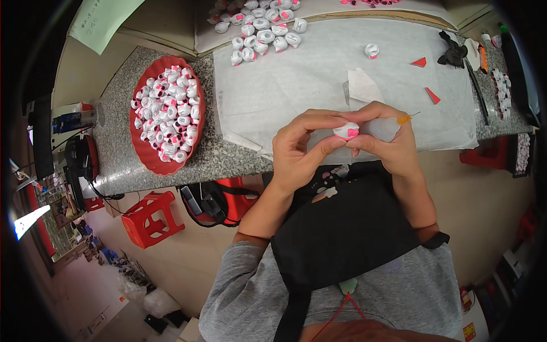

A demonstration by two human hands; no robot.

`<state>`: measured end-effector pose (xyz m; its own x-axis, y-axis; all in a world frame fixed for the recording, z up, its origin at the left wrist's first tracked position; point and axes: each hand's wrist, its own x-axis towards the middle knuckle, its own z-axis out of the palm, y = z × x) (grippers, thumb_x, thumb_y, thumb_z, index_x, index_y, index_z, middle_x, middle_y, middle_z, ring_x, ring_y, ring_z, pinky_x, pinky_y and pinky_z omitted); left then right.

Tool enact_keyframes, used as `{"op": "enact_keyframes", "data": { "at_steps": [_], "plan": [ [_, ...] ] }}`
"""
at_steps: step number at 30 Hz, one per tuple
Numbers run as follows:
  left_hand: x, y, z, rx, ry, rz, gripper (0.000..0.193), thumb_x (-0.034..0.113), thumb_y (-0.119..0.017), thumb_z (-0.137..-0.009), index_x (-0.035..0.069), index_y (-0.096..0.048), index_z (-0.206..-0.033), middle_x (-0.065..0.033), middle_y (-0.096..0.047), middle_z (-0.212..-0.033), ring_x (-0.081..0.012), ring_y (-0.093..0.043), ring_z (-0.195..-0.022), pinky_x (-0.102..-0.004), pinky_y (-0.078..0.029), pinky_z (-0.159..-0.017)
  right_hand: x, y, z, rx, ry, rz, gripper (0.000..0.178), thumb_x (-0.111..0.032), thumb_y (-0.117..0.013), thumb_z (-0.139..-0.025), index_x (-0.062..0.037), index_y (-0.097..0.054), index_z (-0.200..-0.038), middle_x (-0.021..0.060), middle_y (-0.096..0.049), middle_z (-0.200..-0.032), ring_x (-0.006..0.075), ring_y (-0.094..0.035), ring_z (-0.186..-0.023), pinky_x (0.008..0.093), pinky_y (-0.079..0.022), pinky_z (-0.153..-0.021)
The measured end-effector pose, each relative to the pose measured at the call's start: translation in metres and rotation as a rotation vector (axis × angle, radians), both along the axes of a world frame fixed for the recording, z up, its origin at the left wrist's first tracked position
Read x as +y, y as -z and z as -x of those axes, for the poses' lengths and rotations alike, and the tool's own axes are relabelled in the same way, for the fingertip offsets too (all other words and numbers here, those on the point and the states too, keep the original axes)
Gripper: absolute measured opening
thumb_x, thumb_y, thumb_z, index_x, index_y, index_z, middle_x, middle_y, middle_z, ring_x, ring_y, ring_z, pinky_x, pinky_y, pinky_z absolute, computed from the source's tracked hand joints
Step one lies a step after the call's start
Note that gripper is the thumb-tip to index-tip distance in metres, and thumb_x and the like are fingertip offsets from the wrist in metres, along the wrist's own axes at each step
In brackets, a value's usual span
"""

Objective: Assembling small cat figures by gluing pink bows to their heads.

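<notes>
A small round white piece with a pink patch (344, 131) is pinched between the thumb and fingers of my left hand (300, 142). My right hand (396, 149) is closed around a translucent squeeze bottle (383, 129), whose orange needle tip (404, 120) points off to the right. The right fingertips also meet the white piece from its other side. Both hands are above the near edge of a white paper sheet (273, 85) covering the worktop. Just beyond them lies a torn scrap of white paper (363, 85).
To the left, a red scalloped tray (149, 161) is heaped with similar pieces. More white pieces (261, 35) are bunched at the back, and a single one (371, 51) sits apart. Red scraps (433, 96) and a crumpled black item (452, 52) lie right. A red stool (151, 219) stands below.
</notes>
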<state>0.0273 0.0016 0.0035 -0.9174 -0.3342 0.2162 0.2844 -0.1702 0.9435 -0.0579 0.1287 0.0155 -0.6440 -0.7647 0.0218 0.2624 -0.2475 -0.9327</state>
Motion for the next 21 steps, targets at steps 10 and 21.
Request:
{"op": "enact_keyframes", "data": {
  "at_steps": [10,21],
  "plan": [
    [-0.002,0.003,0.000,0.004,0.039,-0.025,0.020,-0.004,-0.057,-0.067,-0.003,-0.054,-0.087,-0.0130,-0.054,-0.090,-0.0180,-0.052,-0.084,-0.0267,-0.041,-0.073,-0.001,0.002,-0.003,-0.039,0.033,-0.029,0.025,0.002,-0.061,-0.063,0.0041,-0.052,-0.086,0.0115,-0.054,-0.081,0.0127,-0.052,-0.062,0.0220,-0.044,-0.046],
    [-0.002,0.005,-0.003,-0.033,-0.015,-0.081,0.025,-0.006,-0.054,-0.070,-0.004,-0.050,-0.094,-0.0121,-0.052,-0.094,-0.0168,-0.050,-0.089,-0.0275,-0.039,-0.080,-0.010,-0.001,-0.005,0.019,0.055,-0.096,0.023,0.002,-0.053,-0.066,0.0047,-0.051,-0.089,0.0102,-0.053,-0.077,0.0117,-0.051,-0.059,0.0212,-0.041,-0.046]
  ]
}}
